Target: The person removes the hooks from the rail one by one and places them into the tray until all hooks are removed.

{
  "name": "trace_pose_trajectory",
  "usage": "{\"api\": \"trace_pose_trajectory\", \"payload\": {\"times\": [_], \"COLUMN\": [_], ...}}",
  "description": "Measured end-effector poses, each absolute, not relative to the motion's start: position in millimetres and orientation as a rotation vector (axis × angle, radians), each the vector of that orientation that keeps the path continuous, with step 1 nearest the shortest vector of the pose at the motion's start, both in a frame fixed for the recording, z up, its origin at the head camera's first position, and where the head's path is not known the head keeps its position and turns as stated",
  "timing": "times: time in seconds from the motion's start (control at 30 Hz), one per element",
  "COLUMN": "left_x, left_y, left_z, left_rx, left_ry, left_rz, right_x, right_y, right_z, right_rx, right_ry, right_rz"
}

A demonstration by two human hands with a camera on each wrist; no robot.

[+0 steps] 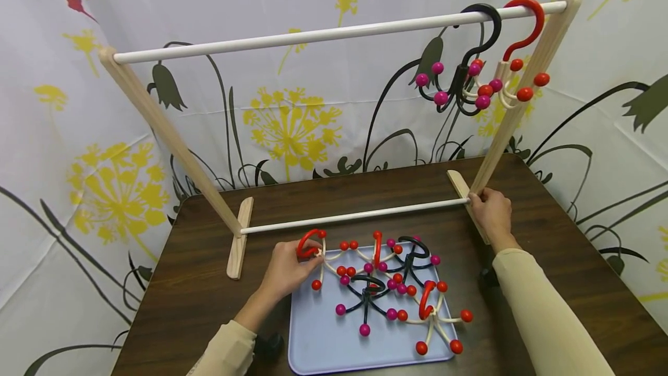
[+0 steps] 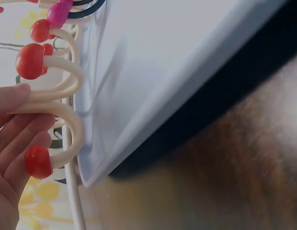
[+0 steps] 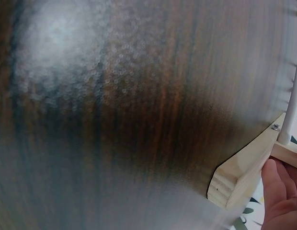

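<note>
My left hand (image 1: 291, 268) pinches a red-and-cream hanger (image 1: 301, 246) at its hub, over the tray's far left corner. In the left wrist view, thumb and fingers close on the cream prongs (image 2: 74, 127), which end in red balls (image 2: 31, 61). Low on the wooden rack's right upright (image 1: 498, 147), my right hand (image 1: 492, 216) grips the post near its foot (image 3: 230, 187). On the light blue tray (image 1: 315, 338) lie several more hangers: a black one with magenta balls (image 1: 367, 292), another black one (image 1: 410, 260), and red-hooked cream ones (image 1: 432, 313).
From the rack's white top rod (image 1: 334, 33) hang a black hanger (image 1: 459, 80) and a red-hooked one (image 1: 537, 22) at the right end. A white lower rod (image 1: 355, 216) runs behind the tray. A flowered curtain (image 1: 292, 126) stands behind the dark wooden table (image 1: 172, 306).
</note>
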State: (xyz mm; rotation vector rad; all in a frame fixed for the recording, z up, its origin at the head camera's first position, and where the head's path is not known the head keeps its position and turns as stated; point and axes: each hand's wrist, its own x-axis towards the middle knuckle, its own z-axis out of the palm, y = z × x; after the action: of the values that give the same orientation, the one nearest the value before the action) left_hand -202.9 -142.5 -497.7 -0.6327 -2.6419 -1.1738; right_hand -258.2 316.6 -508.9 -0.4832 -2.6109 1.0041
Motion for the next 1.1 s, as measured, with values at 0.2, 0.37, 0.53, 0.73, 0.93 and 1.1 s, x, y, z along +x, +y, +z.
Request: {"api": "trace_pose_trajectory", "payload": {"times": [0.2, 0.37, 0.53, 0.73, 0.93, 1.1], "left_x": [-205.6, -205.1, -204.0, -202.5, -201.6, -201.0], "left_y": [-144.8, -146.2, -147.5, -149.6, -151.5, -152.1], "left_z": [-492.4, -493.5, -496.6, -497.8, -498.6, -499.6], "left_rx": [-0.691, -0.688, -0.699, -0.739, -0.728, -0.691], "left_ry": [-2.659, -2.668, -2.646, -2.625, -2.649, -2.680], "left_rz": [-1.131, -1.103, -1.089, -1.070, -1.113, -1.149], "right_x": [-260.9, -261.1, -259.6, -259.5, -260.4, -260.1], "right_y": [315.9, 315.9, 315.8, 316.6, 316.8, 315.8], "right_z": [-508.6, -508.3, -507.5, -508.6, -510.2, -510.3], "right_rx": [-0.488, -0.477, -0.477, -0.494, -0.508, -0.504], "right_ry": [-2.607, -2.602, -2.597, -2.600, -2.601, -2.603], "right_rz": [1.009, 1.008, 1.017, 1.019, 1.001, 0.996]}}
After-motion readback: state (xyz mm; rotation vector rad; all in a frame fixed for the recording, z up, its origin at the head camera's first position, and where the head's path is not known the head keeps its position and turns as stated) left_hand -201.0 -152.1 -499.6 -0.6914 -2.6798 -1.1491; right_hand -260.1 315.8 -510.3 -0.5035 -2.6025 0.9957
